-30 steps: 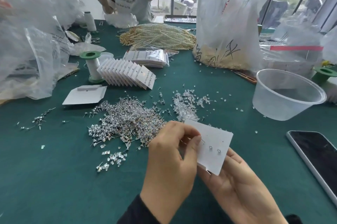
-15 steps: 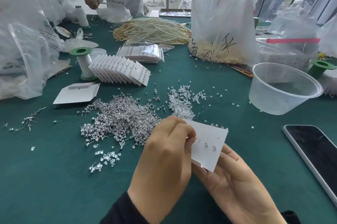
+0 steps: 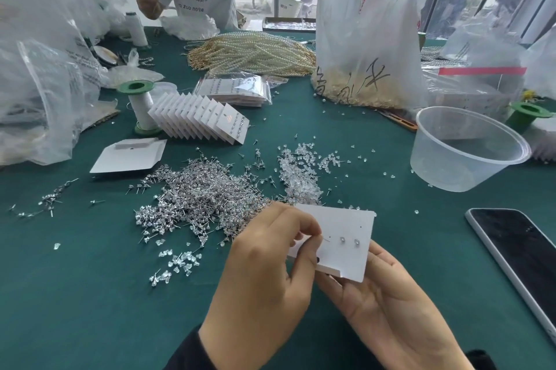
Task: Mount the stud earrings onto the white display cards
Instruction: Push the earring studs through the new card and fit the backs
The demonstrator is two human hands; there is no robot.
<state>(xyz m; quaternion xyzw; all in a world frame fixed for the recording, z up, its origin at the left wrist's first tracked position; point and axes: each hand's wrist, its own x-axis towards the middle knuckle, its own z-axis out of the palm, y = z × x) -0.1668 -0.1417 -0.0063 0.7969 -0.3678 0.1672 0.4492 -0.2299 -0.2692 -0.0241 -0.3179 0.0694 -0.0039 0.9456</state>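
Covering card (image 3: pixel 346 228) corner, left hand (image 3: pixel 264 273) pinches stud (image 3: pixel 326 239); right hand (image 3: pixel 391 303) fingertips hidden

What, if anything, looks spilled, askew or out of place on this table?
Nothing damaged, but the stud pile sprawls loosely, with a stray cluster at far left, and clear backs lie strewn across the green cloth toward the plastic tub.
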